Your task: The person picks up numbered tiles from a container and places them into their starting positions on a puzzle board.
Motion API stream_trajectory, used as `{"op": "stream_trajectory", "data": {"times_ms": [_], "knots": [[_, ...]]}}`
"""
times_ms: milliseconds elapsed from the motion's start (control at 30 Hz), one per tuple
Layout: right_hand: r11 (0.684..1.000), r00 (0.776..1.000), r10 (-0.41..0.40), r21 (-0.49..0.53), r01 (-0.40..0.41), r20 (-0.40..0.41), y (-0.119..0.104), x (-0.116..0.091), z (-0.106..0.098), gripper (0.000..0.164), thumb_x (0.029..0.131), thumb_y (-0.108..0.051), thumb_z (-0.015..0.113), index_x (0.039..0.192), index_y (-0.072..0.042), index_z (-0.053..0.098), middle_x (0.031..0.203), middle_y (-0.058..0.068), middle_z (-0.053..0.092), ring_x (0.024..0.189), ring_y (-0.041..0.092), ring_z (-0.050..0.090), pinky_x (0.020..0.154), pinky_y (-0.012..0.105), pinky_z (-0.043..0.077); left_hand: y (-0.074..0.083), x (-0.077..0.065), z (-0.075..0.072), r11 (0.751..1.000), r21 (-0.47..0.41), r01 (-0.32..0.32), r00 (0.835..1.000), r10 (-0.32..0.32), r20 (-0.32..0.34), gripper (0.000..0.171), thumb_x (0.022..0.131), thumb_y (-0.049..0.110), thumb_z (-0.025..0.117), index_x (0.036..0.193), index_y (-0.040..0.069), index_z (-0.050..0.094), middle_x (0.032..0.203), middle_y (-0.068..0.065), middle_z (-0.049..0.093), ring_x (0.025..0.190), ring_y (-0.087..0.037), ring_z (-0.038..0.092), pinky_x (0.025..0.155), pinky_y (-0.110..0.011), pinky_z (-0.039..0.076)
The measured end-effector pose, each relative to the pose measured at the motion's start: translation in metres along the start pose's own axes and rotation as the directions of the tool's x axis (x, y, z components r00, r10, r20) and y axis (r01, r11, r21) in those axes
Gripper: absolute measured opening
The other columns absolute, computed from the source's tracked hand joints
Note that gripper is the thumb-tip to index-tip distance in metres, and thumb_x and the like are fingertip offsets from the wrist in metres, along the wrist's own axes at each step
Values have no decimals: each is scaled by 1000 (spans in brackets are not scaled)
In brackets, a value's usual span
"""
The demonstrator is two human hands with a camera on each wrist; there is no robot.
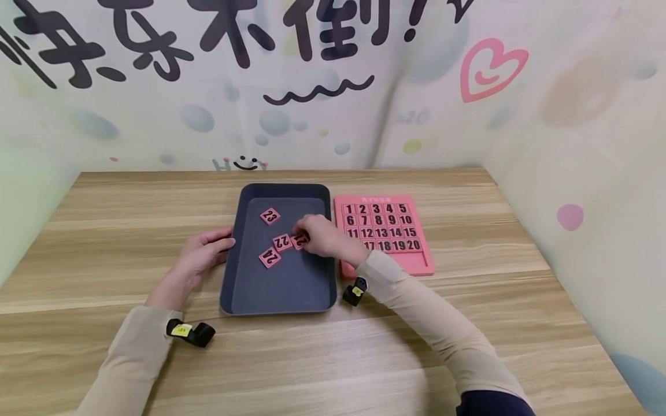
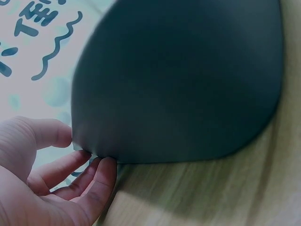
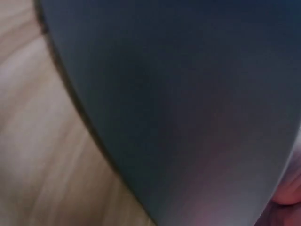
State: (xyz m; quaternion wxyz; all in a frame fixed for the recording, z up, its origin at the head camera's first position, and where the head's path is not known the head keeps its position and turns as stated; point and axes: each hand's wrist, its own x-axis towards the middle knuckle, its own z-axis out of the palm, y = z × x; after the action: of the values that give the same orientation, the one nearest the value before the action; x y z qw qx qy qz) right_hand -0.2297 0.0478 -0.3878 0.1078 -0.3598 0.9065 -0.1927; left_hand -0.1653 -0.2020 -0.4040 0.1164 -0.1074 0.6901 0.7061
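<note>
A dark grey tray lies on the table, and my left hand holds its left edge. In the left wrist view, the thumb and fingertips of that hand touch the tray's outer wall. Over the tray's right side, my right hand pinches a pink number tile, apparently 21, partly covered by the fingers. Close by are tile 22, tile 24 and, farther back, tile 23. In the right wrist view the tray wall hides most of the hand.
Right of the tray, a pink number board carries tiles in rows from 1 to 20; my right hand and wrist cover its lower left part. The wooden table meets a printed wall at the back.
</note>
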Motion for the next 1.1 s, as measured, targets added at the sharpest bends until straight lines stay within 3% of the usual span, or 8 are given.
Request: {"op": "stream_trajectory", "data": {"times_ms": [167,300,600,733,1100], "knots": [[1000,999,-4,19,4,-36,1,-2,-1,27,80,-6,72,106,-2,67,100,10,64,90,19,56,79,28,48,-1,0,0,1000,0,-3,1000,3,-1,55,91,4,56,139,-10,34,103,11,61,81,3,60,72,-16,51],[997,994,20,78,-12,-109,3,-10,-10,26,78,-10,74,103,-3,68,93,6,63,85,18,54,74,26,46,-1,0,0,1000,-1,1,1000,-1,1,55,91,5,57,139,-10,34,104,11,61,82,3,60,73,-16,51],[961,957,141,268,-71,-252,20,-55,-25,27,78,-7,73,102,1,65,84,7,59,76,19,55,65,27,49,0,0,-1,1000,-14,7,1000,-7,1,56,91,6,58,140,-9,34,104,11,61,82,3,60,73,-16,51],[958,942,152,280,-67,-298,33,-75,-25,27,76,-6,73,100,2,64,80,7,58,73,19,55,64,29,48,0,0,-1,1000,-29,2,1000,-2,6,57,90,5,58,140,-10,33,100,13,61,81,3,60,72,-16,51],[960,956,188,249,-130,-226,51,-108,-10,30,76,-11,74,102,0,65,74,2,59,64,12,53,58,25,49,-2,1,1,998,-65,-26,1000,27,12,59,89,2,59,138,-15,30,90,18,62,79,1,61,70,-16,51]]}}
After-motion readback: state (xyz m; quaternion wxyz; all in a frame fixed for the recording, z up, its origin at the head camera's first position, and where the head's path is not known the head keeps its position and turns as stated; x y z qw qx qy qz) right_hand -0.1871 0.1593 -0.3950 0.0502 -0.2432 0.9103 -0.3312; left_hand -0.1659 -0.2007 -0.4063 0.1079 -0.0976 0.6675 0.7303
